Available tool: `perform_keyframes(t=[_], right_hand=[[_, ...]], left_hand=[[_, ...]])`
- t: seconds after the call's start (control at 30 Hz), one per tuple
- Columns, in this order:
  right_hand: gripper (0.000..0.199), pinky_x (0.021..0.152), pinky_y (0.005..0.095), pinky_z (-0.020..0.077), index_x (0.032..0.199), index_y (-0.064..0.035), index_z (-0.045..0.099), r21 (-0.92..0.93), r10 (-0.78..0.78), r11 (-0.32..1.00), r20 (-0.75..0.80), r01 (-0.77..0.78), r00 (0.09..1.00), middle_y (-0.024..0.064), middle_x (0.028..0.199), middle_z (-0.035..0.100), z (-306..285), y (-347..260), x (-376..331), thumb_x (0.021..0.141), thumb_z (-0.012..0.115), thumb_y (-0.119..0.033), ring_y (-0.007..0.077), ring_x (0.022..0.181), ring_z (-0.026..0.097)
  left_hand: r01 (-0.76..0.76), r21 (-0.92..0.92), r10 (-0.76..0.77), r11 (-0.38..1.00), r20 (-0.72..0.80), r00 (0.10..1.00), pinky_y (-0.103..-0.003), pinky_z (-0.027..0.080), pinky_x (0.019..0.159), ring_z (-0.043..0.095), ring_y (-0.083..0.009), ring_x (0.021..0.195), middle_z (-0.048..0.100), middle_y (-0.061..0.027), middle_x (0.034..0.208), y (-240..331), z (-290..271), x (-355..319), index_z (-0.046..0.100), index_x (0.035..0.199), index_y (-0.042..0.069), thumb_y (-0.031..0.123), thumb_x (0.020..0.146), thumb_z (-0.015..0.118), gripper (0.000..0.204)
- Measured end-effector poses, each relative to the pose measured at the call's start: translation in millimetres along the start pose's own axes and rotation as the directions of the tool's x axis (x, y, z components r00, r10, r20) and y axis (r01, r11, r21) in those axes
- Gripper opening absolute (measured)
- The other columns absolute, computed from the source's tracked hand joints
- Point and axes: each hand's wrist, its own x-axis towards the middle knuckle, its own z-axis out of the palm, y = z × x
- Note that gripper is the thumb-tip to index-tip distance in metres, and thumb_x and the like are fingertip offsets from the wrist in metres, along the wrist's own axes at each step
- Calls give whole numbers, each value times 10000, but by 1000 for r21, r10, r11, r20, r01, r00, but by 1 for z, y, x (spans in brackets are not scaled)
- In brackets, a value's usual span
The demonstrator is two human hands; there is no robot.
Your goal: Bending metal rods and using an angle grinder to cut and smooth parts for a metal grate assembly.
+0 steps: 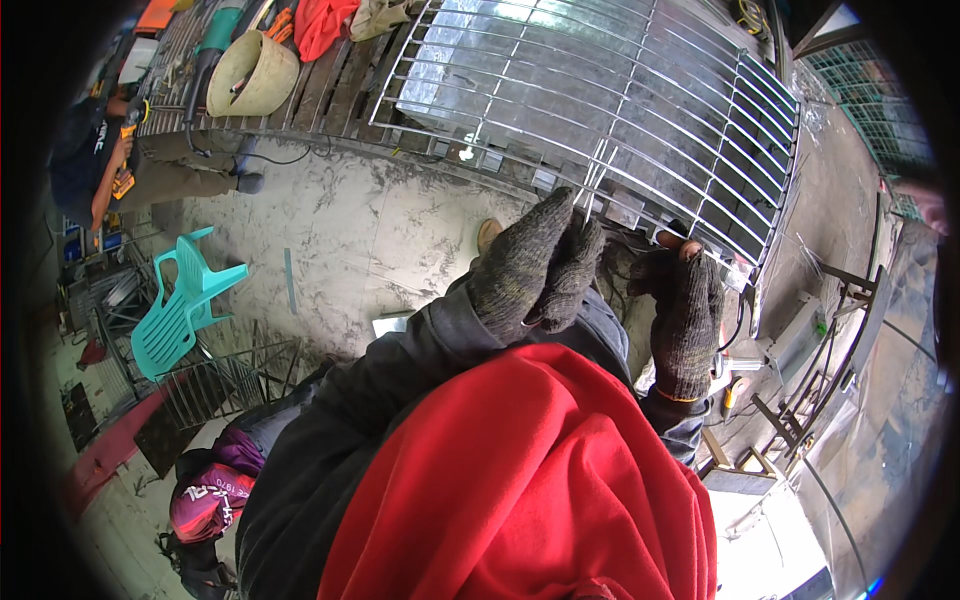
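Note:
A metal grille [620, 95] of thin parallel bars lies over a grey sheet on the workbench in front of me. My left hand [535, 265], in a dark knitted glove, is closed on a few thin metal rods [598, 170]. Their far ends reach over the grille's near edge. Close to the grille's near right corner is my right hand [688, 320], gloved too, with bare fingertips poking out of the glove. Its fingers are curled, and what they hold, if anything, is hidden. A red cloth [530, 480] covers my front.
On the slatted bench [335, 95] at left stand a yellowish bucket [252, 75] and a green power tool [220, 30]. A co-worker [90, 160] at far left holds a yellow power tool [125, 150]. A turquoise plastic chair [185, 300] lies tipped. Metal frames [830, 350] stand at right.

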Motion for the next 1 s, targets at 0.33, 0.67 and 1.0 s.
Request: perform_keyframes(t=[0.33,0.67,1.0], right_hand=[[488,729,290,529,1153,50,631,39,-28,999,42,27,999,110,864,702,-2,0,1,1038,477,-398,170,751,679],[482,716,291,519,1127,55,652,24,-32,999,35,31,999,109,849,711,-3,1,4,1040,473,-383,163,732,672],[475,725,287,521,1130,58,652,16,-42,999,47,42,998,103,858,714,-4,3,6,1042,471,-373,157,752,676]], left_hand=[[-65,198,75,978,-43,996,-257,340,395,391,-130,379,498,-37,541,-3,-4,1,604,923,63,487,1059,296,541],[5,181,-60,984,304,951,-284,524,628,621,-144,677,638,-65,865,15,-28,4,625,1135,28,134,964,611,202],[-111,442,189,890,-135,973,-233,349,392,446,-59,406,533,14,577,4,13,0,622,946,79,277,1007,579,212]])
